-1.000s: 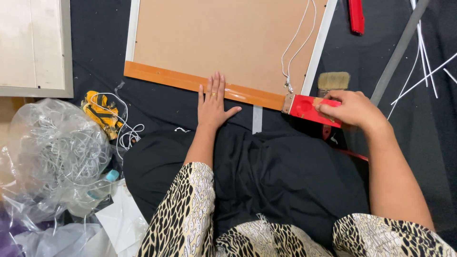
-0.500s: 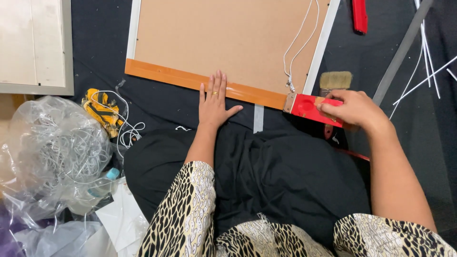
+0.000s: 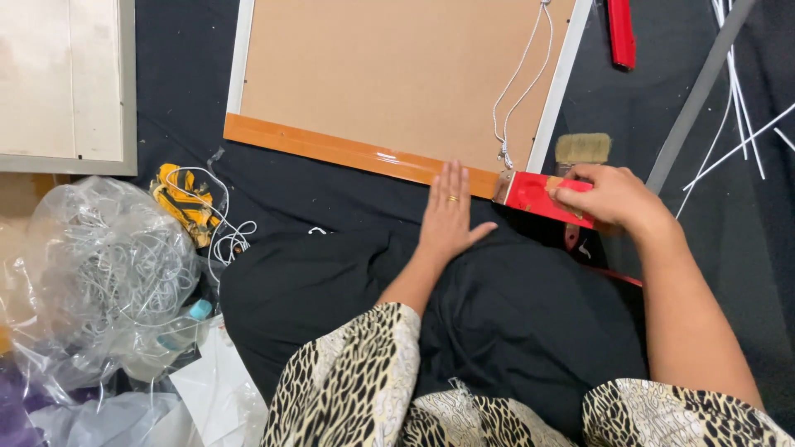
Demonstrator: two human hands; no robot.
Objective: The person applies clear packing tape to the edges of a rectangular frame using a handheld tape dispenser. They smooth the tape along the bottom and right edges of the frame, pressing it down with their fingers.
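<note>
Now: left hand (image 3: 448, 217) flat on orange tape (image 3: 356, 153), right hand (image 3: 609, 196) grasping red dispenser (image 3: 538, 195).

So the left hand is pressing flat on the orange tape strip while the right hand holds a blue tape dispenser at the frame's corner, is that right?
Not quite. The tape dispenser in the right hand is red, not blue, as the head view shows. The rest holds: the left hand lies flat with its fingers on the orange tape strip, and the dispenser sits at the frame's corner.

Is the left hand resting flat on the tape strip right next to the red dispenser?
Yes, the left hand lies flat with fingertips on the orange tape strip, close beside the red tape dispenser held by the right hand.
</note>
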